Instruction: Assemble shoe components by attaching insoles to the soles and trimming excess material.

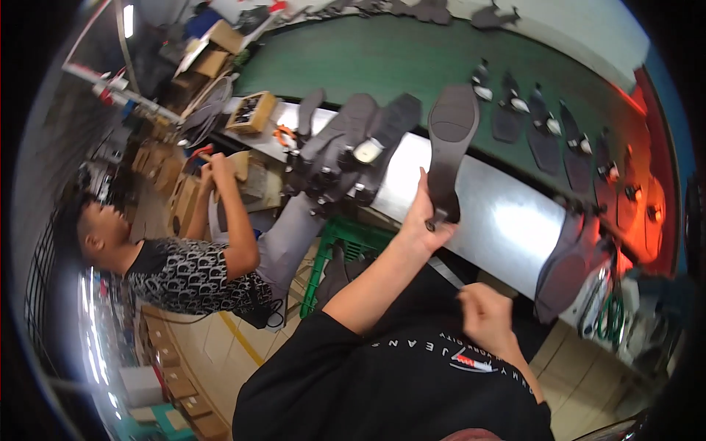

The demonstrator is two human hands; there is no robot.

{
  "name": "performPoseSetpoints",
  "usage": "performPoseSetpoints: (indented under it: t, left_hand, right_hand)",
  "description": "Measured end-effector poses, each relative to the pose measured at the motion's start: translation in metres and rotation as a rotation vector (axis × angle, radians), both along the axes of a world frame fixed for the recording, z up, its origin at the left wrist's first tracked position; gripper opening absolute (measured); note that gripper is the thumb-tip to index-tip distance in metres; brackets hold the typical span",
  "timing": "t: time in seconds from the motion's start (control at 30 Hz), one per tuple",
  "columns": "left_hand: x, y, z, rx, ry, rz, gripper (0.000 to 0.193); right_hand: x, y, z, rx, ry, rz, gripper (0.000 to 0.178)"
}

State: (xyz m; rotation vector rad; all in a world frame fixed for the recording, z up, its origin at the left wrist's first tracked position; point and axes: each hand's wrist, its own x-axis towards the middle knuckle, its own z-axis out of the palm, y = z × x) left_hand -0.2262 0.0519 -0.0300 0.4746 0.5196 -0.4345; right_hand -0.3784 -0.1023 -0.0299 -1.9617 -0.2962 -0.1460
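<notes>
My left hand (429, 222) is closed around the heel end of a dark brown shoe sole (451, 131). The sole stands nearly upright above the metal strip of the bench, its broad toe end pointing away from me and its underside showing. Close to my chest, my right hand (487, 314) is curled with its fingers folded in. Whatever it may hold is hidden. To the left of the held sole, a heap of dark heeled soles (346, 140) lies on the bench edge. A pale tag or patch (368, 151) shows on one of them.
Dark soles with heels (543, 136) stand in a row on the green belt (353, 62). More soles (565, 275) lie at the right, near a red-lit opening (647, 169). A co-worker (198, 264) sits at left, hands raised. A green crate (312, 283) is on the floor.
</notes>
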Motion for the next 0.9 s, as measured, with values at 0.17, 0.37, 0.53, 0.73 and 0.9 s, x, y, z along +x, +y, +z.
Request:
performPoseSetpoints:
  t: [0.17,0.37,0.53,0.73,0.9]
  left_hand:
    - [0.044,0.095,0.037,0.317,-0.397,0.352,0.021]
    - [0.083,0.226,-0.015,1.945,-0.424,0.324,0.053]
    - [0.097,0.2,0.017,2.41,-0.461,0.417,0.049]
    - [0.165,0.101,0.032,2.278,-0.876,0.422,0.052]
    - [0.249,-0.015,-0.023,1.935,-1.155,0.005,0.052]
  right_hand:
    - [0.015,-0.061,0.009,0.123,0.057,-0.41,0.015]
    - [0.017,-0.102,-0.005,0.001,0.056,-0.502,0.012]
    - [0.016,-0.156,-0.014,-0.302,-0.109,-0.693,0.027]
    - [0.012,-0.178,-0.029,-0.415,0.07,-0.732,0.039]
    - [0.016,-0.182,-0.038,-0.462,0.07,-0.815,0.042]
